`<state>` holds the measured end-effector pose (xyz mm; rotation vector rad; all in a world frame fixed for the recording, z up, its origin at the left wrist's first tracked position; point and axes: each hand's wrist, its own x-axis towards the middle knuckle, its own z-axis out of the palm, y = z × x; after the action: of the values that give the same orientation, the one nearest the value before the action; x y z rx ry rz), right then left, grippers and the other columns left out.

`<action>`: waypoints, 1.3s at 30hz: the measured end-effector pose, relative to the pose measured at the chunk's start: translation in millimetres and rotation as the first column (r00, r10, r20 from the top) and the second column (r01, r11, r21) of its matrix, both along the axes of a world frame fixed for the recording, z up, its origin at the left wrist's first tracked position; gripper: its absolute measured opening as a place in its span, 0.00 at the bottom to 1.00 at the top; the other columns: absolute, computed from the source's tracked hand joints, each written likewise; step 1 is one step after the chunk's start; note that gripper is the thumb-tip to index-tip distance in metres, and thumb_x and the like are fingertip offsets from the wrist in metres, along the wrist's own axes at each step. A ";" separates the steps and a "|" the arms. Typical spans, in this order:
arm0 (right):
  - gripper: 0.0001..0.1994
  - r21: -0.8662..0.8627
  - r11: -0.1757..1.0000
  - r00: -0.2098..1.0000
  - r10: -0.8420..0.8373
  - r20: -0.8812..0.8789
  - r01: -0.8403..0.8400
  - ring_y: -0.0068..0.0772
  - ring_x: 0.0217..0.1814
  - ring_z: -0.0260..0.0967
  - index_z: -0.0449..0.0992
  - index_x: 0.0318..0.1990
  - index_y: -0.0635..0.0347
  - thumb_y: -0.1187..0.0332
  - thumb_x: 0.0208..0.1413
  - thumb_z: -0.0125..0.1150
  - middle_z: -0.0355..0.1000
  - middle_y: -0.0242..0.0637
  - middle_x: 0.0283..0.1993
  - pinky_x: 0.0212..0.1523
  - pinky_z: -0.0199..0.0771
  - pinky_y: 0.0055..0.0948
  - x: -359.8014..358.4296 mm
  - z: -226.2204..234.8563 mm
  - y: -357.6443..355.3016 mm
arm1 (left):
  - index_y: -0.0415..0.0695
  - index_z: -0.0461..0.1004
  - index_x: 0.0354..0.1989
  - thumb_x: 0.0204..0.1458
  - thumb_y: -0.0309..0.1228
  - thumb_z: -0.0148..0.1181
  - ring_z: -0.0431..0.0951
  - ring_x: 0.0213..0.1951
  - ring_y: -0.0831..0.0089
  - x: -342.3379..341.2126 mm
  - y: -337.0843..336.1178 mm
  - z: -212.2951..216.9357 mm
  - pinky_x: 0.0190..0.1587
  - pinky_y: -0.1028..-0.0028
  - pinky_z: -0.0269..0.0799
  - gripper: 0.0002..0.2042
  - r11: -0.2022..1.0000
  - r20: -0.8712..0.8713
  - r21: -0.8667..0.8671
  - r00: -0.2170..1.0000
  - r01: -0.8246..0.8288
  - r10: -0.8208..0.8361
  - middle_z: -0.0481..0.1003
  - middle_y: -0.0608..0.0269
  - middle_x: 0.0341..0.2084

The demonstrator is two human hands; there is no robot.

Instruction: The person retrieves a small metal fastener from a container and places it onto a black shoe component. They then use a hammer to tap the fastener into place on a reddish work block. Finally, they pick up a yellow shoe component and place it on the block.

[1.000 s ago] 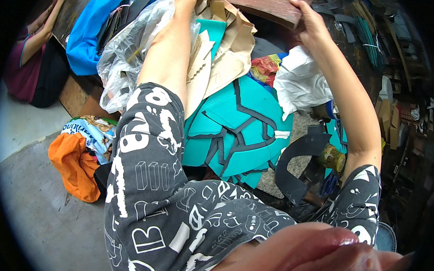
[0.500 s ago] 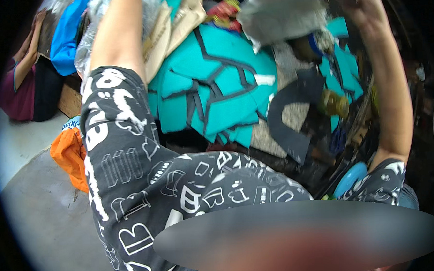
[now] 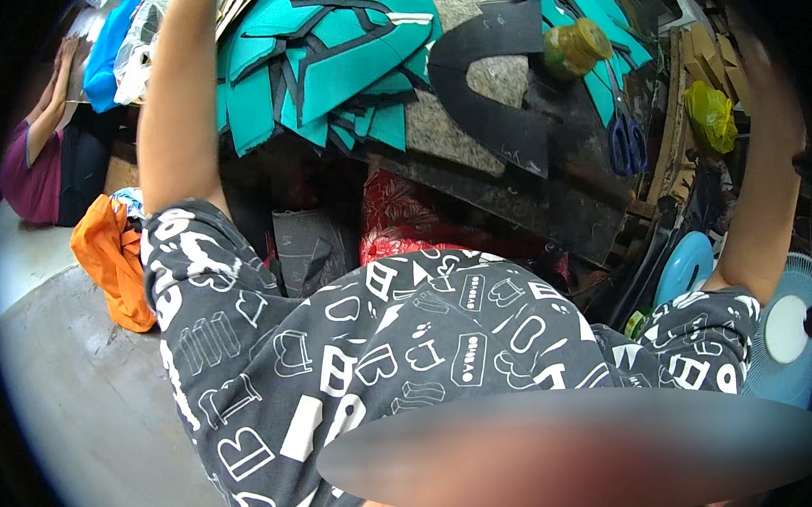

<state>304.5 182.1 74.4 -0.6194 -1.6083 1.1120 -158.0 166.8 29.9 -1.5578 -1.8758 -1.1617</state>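
My left forearm (image 3: 178, 109) reaches up past the top edge, so its hand is out of the picture. At the upper right my right hand (image 3: 762, 70) is dim and smeared near the rim, and its fingers cannot be made out. Between the arms lies a heap of teal cut pieces with dark edges (image 3: 362, 88) on the worktable. A black U-shaped flat piece (image 3: 457, 74) lies to their right on a speckled stone slab (image 3: 432, 130). Beyond it are a yellowish jar (image 3: 578, 48) and blue-handled scissors (image 3: 628, 144), with more teal pieces around them.
A yellow plastic bag (image 3: 712, 118) and cardboard pieces (image 3: 706, 59) are at the right. Below stand a blue round stool top (image 3: 683, 269) and a fan (image 3: 781, 328). Orange cloth (image 3: 112, 262) hangs at the left; beyond it another person (image 3: 36, 174) sits with arms stretched forward.
The view has shifted, so the table's things sit higher and red patterned cloth shows below. My left hand stays out of the picture; my right arm has swung outward to the right.
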 end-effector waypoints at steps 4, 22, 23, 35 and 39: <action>0.23 -0.005 0.991 0.990 -0.136 0.042 0.136 0.36 0.49 0.75 0.68 0.54 0.66 0.60 0.53 0.60 0.74 0.45 0.49 0.48 0.80 0.33 35.8 -12.4 -1.4 | 0.37 0.70 0.39 0.50 0.39 0.64 0.75 0.34 0.57 94.6 -13.1 -24.1 0.37 0.61 0.72 0.17 0.895 0.203 -0.241 0.921 0.375 -0.332 0.73 0.50 0.29; 0.27 -0.587 0.759 0.915 -0.396 -0.074 0.281 0.38 0.52 0.73 0.69 0.54 0.72 0.56 0.55 0.57 0.73 0.48 0.52 0.53 0.74 0.37 127.8 -64.8 -67.2 | 0.46 0.69 0.42 0.44 0.42 0.70 0.73 0.48 0.59 111.8 -57.5 -167.9 0.58 0.49 0.58 0.22 0.951 -0.184 -0.290 0.968 0.110 -0.168 0.75 0.62 0.36; 0.28 -0.632 0.747 0.915 -0.377 -0.147 0.206 0.40 0.54 0.72 0.67 0.56 0.72 0.58 0.55 0.57 0.72 0.49 0.54 0.55 0.73 0.39 130.6 -70.0 -72.9 | 0.46 0.70 0.41 0.44 0.42 0.70 0.73 0.46 0.59 102.1 -50.2 -161.5 0.55 0.53 0.59 0.20 0.967 -0.256 -0.219 0.949 0.129 -0.185 0.75 0.62 0.35; 0.26 -0.706 0.702 0.934 -0.307 -0.181 0.094 0.39 0.50 0.74 0.70 0.53 0.72 0.58 0.53 0.56 0.73 0.49 0.52 0.52 0.74 0.37 131.2 -110.6 -106.0 | 0.43 0.70 0.41 0.45 0.38 0.69 0.73 0.45 0.58 54.8 -47.5 -147.8 0.52 0.58 0.62 0.19 0.955 -0.262 -0.233 0.934 0.182 -0.242 0.74 0.59 0.33; 0.23 -0.765 0.638 0.953 -0.280 -0.117 0.093 0.35 0.45 0.72 0.71 0.49 0.70 0.60 0.51 0.56 0.73 0.44 0.46 0.49 0.73 0.32 110.0 -122.0 -108.7 | 0.41 0.68 0.40 0.50 0.50 0.65 0.73 0.43 0.55 79.6 -65.6 -117.4 0.49 0.58 0.65 0.24 0.925 -0.166 -0.214 0.921 0.314 -0.352 0.73 0.57 0.33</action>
<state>414.5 73.4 -47.6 -1.1282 -0.7921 1.6281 -78.4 101.2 -87.5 -2.0800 -1.6641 -0.9372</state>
